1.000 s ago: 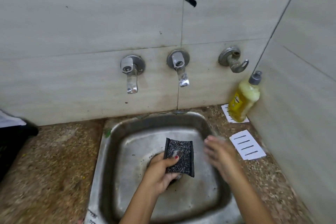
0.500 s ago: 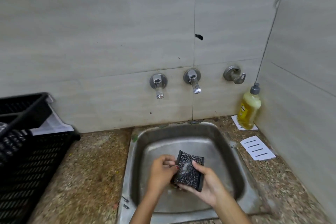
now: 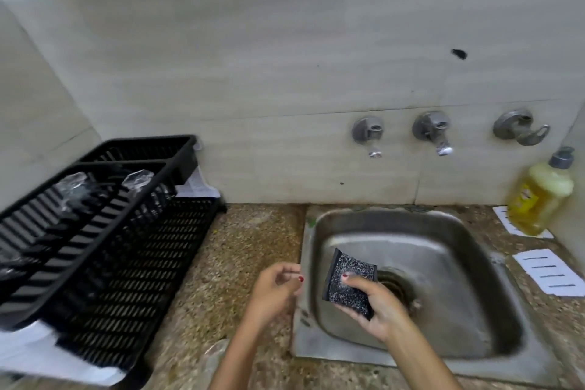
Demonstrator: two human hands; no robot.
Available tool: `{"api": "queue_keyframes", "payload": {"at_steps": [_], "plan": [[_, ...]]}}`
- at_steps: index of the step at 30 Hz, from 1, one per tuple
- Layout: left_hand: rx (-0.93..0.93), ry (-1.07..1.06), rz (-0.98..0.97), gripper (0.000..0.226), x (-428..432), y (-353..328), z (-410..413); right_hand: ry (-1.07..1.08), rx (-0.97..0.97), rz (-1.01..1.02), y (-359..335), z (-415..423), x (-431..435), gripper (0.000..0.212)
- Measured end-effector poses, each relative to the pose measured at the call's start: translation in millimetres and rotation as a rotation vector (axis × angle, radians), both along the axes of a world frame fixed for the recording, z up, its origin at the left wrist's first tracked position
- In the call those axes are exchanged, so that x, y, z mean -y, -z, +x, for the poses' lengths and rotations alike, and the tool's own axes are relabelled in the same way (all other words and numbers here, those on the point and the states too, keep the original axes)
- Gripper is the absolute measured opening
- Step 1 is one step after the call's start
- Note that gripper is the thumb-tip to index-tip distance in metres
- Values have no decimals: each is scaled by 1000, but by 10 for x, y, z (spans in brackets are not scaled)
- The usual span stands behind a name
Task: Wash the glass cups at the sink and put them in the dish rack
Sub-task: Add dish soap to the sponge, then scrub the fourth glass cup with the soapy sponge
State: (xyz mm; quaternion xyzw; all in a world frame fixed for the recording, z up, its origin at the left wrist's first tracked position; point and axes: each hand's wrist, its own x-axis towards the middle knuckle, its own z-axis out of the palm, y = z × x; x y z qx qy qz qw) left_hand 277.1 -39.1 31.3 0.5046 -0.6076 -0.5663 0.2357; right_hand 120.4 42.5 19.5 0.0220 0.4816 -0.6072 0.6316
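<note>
My right hand (image 3: 378,310) grips a black speckled sponge (image 3: 348,282) over the left part of the steel sink (image 3: 449,263), thumb on its face. My left hand (image 3: 275,290) hovers over the counter just left of the sink's rim, fingers loosely curled and holding nothing. At the left stands a black plastic dish rack (image 3: 126,247). Two glass cups sit upturned in the rack's upper tier, one (image 3: 72,187) at the left and one (image 3: 139,180) to its right. A blurred clear shape (image 3: 217,355) lies by my left forearm; what it is I cannot tell.
Three wall taps (image 3: 368,133) (image 3: 432,130) (image 3: 519,128) hang above the sink. A yellow soap bottle (image 3: 539,196) stands in the right corner. White paper slips (image 3: 549,272) lie on the speckled stone counter (image 3: 234,250) right of the sink.
The view swung left, bringing the dish rack into sight. The sponge passed from my left hand to my right, and my left hand drew away to the left of the sink.
</note>
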Motion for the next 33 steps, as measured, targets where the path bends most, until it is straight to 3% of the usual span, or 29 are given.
{"api": "queue_keyframes", "payload": {"at_steps": [6,10,14,16,18,20,23,27,33], "plan": [[82,-75,9,15,261,-69,894,-33,1,-8,-92,604,320,26],[368,176,-3,12,351,19,1327,-3,19,-23,-114,870,412,25],[615,452,121,29,325,211,1524,33,32,-9,-57,1054,413,20],[693,534,195,50,283,270,1553,47,34,8,4,1116,400,20],[784,524,266,67,226,319,1547,81,40,18,52,1154,372,23],[826,451,287,58,200,341,1532,117,54,26,76,1177,340,22],[807,418,454,38,213,366,1535,144,70,23,97,1191,300,24],[691,451,741,41,222,424,1555,171,58,40,144,1177,253,16],[430,463,911,63,216,422,1560,209,54,54,192,1160,224,15]]}}
